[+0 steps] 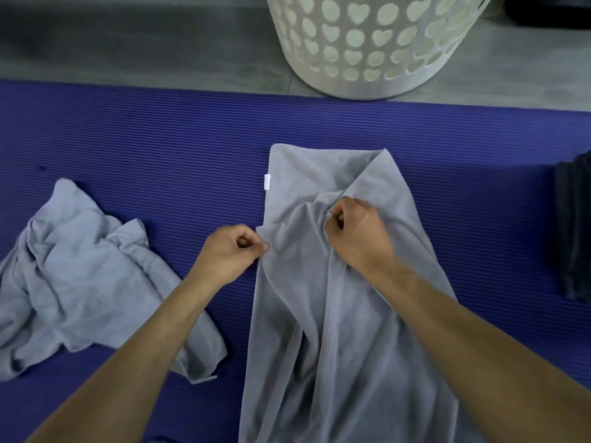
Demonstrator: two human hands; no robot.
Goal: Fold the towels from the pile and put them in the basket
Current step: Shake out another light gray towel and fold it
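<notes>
In the head view, a long grey terry towel (335,314) lies lengthwise on a ribbed purple foam mat (160,139), running from the bottom edge of the picture up toward the far side of the mat. Its far end is flat and partly doubled over, with a small white label (267,182) sticking out at its left edge; the middle part is bunched into soft ridges.

The left hand (228,254) is at the towel's left edge, thumb and forefinger pressed together on the hem, the other fingers curled in. The right hand (356,233) sits on the middle of the same towel, fingers curled, pinching a raised fold of the cloth. Both forearms reach in from the bottom corners; the right one lies over the towel.

To the left, well apart from the held towel, a crumpled heap of grey towel cloth (80,276) rests on the mat; the left forearm crosses over its near corner.

Beyond the mat, on the grey floor (128,43), stands a round white plastic laundry basket with heart-shaped holes (367,46), its top cut off by the frame. A dark folded cloth (575,228) shows at the right edge.
</notes>
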